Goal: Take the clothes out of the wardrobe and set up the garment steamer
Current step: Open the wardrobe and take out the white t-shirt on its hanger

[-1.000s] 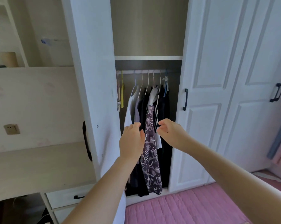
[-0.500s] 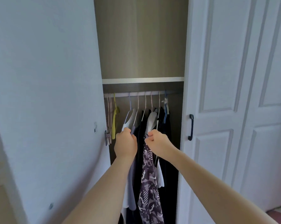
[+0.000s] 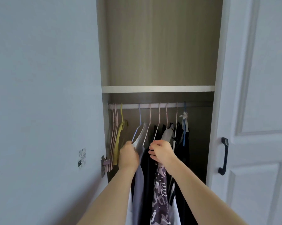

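The open wardrobe shows a hanging rail [image 3: 132, 106] with several garments on thin hangers. My left hand [image 3: 128, 155] grips the shoulder of a pale grey and white top [image 3: 139, 143] on a blue hanger. My right hand [image 3: 160, 151] pinches the top of a purple patterned garment [image 3: 159, 195] hanging from a pink hanger. Dark clothes [image 3: 181, 153] hang between and to the right of them. No garment steamer is in view.
Several empty pink hangers and a yellow one [image 3: 120, 140] hang at the rail's left end. The open left door [image 3: 44, 111] fills the left side. The closed right door has a black handle [image 3: 223, 155]. A white shelf [image 3: 158, 89] sits above the rail.
The camera has moved closer and tilted up. Both hands have risen from mid-garment to the hanger shoulders, and they now hold the grey top and the patterned garment.
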